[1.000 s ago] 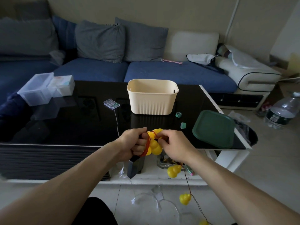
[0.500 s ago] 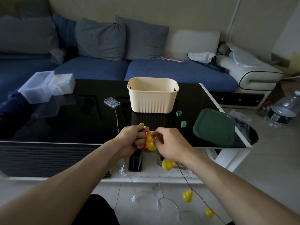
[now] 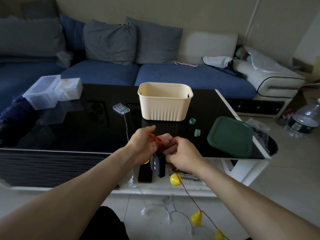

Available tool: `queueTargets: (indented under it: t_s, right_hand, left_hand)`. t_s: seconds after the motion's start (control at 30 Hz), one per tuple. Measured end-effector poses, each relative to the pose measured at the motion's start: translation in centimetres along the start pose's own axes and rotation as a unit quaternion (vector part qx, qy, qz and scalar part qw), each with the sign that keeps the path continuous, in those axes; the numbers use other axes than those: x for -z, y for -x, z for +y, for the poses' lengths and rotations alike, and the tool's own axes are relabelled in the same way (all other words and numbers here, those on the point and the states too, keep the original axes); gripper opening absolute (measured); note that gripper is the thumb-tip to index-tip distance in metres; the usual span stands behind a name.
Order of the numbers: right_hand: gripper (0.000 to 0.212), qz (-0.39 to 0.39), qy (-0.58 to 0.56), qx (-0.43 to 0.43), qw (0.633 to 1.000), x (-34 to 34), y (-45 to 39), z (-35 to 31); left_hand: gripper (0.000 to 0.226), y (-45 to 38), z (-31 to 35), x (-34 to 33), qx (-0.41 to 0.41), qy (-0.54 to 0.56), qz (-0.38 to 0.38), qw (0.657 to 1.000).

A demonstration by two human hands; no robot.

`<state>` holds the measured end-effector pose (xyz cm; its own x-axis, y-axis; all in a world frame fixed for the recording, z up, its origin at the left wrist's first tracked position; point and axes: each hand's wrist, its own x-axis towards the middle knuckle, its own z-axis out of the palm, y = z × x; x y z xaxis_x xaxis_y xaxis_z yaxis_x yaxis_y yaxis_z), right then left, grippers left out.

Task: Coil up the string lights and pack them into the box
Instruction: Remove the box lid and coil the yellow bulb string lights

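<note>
Coiling is in hand and not yet finished. The left hand (image 3: 144, 144) is held palm up over the near edge of the worktop (image 3: 86, 129), fingers largely straight, with turns of red wire (image 3: 158, 140) wound across the palm; a dark battery pack (image 3: 158, 166) hangs just below it. Whether that grip curls enough to clamp the wire cannot be told. The right hand (image 3: 184, 155) touches the coil from the right, its fingers curled in on the wire; the fingertips are hidden. From under the right hand the free length of the lights (image 3: 190, 196) drops off the worktop edge and runs down and to the right towards the floor, carrying yellow bulbs (image 3: 175, 179) well apart along it. Its long axis is therefore a diagonal from the hands to the lower right, leaving view there. The coil itself lies crosswise over the left palm. The cream box (image 3: 165, 103) stands open and upright beyond the hands, near but apart. The next move, by judgement, calls for drawing up more slack and laying a further turn over the palm without snagging a bulb; packing waits on the trailing length.
</note>
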<state>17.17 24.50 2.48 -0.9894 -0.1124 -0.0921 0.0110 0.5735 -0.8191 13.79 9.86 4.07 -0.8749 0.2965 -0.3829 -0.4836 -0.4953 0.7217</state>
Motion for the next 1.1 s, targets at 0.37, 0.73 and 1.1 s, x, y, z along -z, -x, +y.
queueTargets:
  t_s: [0.37, 0.73, 1.1]
  right_hand:
    - [0.017, -0.251, 0.225, -0.040, 0.941, 2.3, 1.3, -1.4]
    - [0.015, 0.014, 0.171, 0.204, 0.964, 4.3, 1.6, -2.1]
    - [0.035, -0.083, 0.207, 0.079, 0.972, 6.0, 0.0, 0.1]
  left_hand:
    - [0.042, -0.6, -0.1, 0.3, -0.133, -0.087, 0.094, 0.983]
    - [0.033, 1.0, -1.7, -0.7, -0.032, -0.321, -0.077, 0.943]
    - [0.039, 1.0, -2.2, -0.3, 0.029, -0.450, -0.158, 0.878]
